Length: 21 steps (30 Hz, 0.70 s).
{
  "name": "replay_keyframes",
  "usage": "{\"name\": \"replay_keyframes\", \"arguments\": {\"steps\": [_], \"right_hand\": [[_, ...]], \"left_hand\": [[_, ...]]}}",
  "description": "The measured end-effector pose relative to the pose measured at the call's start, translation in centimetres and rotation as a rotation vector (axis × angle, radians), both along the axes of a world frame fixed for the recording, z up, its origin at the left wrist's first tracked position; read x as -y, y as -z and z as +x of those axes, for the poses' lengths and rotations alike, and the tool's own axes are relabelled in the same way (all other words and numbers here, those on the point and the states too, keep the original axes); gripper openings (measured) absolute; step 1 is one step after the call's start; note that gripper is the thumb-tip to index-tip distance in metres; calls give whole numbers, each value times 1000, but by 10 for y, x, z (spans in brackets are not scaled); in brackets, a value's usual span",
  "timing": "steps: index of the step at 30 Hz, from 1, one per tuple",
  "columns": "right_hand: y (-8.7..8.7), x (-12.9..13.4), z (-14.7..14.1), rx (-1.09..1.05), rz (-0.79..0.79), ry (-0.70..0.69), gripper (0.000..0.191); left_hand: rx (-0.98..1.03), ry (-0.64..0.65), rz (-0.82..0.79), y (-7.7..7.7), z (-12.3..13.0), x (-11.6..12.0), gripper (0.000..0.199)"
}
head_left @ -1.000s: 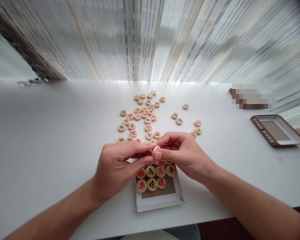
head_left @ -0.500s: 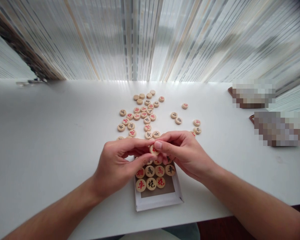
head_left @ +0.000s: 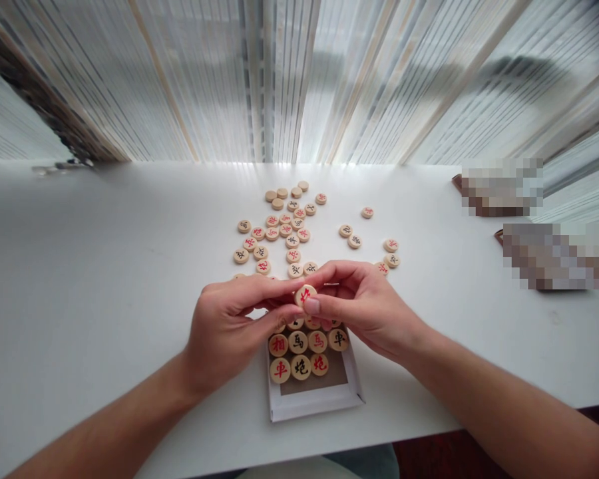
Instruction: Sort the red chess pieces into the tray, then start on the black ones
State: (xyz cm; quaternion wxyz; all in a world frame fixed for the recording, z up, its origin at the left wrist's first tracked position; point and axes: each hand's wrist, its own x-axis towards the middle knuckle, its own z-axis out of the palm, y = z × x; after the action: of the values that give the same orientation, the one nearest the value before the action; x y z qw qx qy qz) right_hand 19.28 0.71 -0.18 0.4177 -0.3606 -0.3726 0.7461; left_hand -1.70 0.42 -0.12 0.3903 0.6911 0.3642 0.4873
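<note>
Between my two hands is a round wooden Chinese chess piece (head_left: 306,295) with a red character, its face tilted toward me. My left hand (head_left: 234,322) pinches it from the left with thumb and fingers. From the right, my right hand (head_left: 364,306) grips the same piece, thumb on its lower edge. Just below the hands lies a shallow white box (head_left: 314,402) with rows of red and black pieces in it. A red piece (head_left: 319,364) ends the nearest row, beside a black piece (head_left: 300,367). The hands hide the box's far part.
Loose chess pieces (head_left: 285,230) lie scattered on the white table (head_left: 104,279) beyond my hands, a few of them face down. More stand to the right, one piece (head_left: 367,213) by itself. Two blurred brown objects (head_left: 499,193) sit at the right. A striped curtain (head_left: 219,80) hangs behind.
The held piece has turned between my fingers, and more of its red character shows. My right thumb has slid lower on it. The pieces in the box stay as they were.
</note>
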Motion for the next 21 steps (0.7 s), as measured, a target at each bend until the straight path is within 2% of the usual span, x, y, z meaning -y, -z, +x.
{"name": "replay_keyframes", "arguments": {"steps": [5, 10, 21], "right_hand": [[0, 2, -1, -46, -45, -32, 37], [-3, 3, -1, 18, -17, -71, 33], [-9, 7, -1, 92, 66, -24, 28]], "left_hand": [[-73, 35, 176, 2, -1, 2, 43], [-75, 54, 300, 8, -1, 1, 46], [-72, 68, 198, 6, -2, 1, 43]]}}
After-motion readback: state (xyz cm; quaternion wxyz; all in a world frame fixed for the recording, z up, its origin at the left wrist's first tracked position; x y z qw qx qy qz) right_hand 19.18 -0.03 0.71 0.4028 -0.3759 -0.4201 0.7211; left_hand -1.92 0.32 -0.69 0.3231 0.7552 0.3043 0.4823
